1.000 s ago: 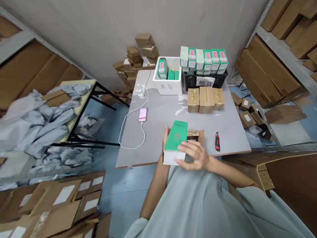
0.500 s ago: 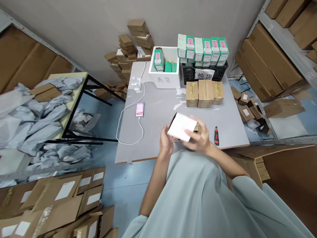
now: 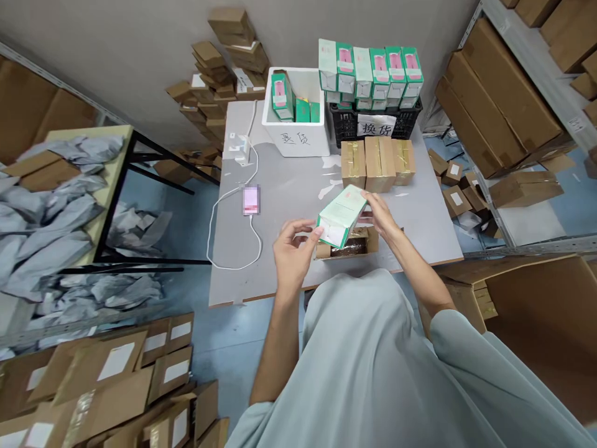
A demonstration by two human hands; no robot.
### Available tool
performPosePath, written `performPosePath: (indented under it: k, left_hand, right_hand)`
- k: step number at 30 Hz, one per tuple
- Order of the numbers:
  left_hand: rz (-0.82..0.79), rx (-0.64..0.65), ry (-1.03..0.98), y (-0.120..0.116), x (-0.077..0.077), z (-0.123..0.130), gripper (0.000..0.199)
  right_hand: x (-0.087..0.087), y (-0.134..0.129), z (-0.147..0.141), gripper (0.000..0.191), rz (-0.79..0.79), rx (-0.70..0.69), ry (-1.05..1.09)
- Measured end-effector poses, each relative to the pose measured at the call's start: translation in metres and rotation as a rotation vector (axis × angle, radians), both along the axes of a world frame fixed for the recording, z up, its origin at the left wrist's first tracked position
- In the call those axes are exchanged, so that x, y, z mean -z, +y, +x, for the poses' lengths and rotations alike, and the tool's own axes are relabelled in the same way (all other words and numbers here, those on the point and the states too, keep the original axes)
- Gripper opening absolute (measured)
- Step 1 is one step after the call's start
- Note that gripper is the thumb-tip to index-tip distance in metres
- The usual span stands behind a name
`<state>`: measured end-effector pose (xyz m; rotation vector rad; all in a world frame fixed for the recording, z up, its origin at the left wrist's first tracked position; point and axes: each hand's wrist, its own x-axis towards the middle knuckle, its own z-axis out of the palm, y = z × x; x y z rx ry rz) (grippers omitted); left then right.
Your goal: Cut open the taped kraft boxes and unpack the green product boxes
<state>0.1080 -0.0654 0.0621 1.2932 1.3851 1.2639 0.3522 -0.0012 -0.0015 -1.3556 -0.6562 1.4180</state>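
We see a green-and-white rectangular paperboard box (image 3: 342, 210) held tilted above the near edge of the grey tabletop (image 3: 289, 186), right of that edge's middle. Our right hand (image 3: 383, 218) grips its far right end, fingers closed about it; our left hand (image 3: 293, 254) has its fingers loosely bent and spread, the thumb tip touching the box's near left end. Beneath, by the near edge, we find an open brown cardboard carton (image 3: 373, 240) containing a dark, glossy item (image 3: 351, 247), partly covered by the box. At the far edge stands a white plastic bin (image 3: 317, 147) with several green boxes (image 3: 302, 111) inside, one upright with a pink picture. Toward the far right corner, a black plastic crate (image 3: 342, 129) bears an upper row of six green-and-white boxes (image 3: 380, 67) above a lower, mostly hidden layer. Before the crate sit three brown cardboard cartons (image 3: 379, 163) sealed with yellowish tape. Off the near right corner, a large open cardboard box (image 3: 536, 323) holds small brown cartons (image 3: 485, 302).

Lettering: on the bin's front we read 退货, handwritten in black; on the crate's white paper sign (image 3: 375, 126), 换货. The held box shows a faint reddish mark and print too small to read. Near the left edge, the screen of a white-cabled phone (image 3: 250, 200) is pixelated.
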Motion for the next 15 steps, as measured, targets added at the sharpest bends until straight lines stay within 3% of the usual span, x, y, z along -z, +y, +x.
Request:
performPosePath:
  k: [5, 9, 15]
  left_hand:
    - [0.0, 0.092, -0.032, 0.02, -0.009, 0.0, 0.046]
    - [-0.127, 0.186, -0.114, 0.038, 0.001, 0.009, 0.043]
    - [-0.178, 0.178, -0.061, 0.047, 0.015, 0.031, 0.033]
  right_hand:
    - [0.018, -0.044, -0.017, 0.05, -0.43, -0.355, 0.256]
    - [0.029, -0.071, -0.034, 0.058, -0.698, -0.48, 0.437]
    - [0.041, -0.085, -0.052, 0.062, -0.82, -0.582, 0.633]
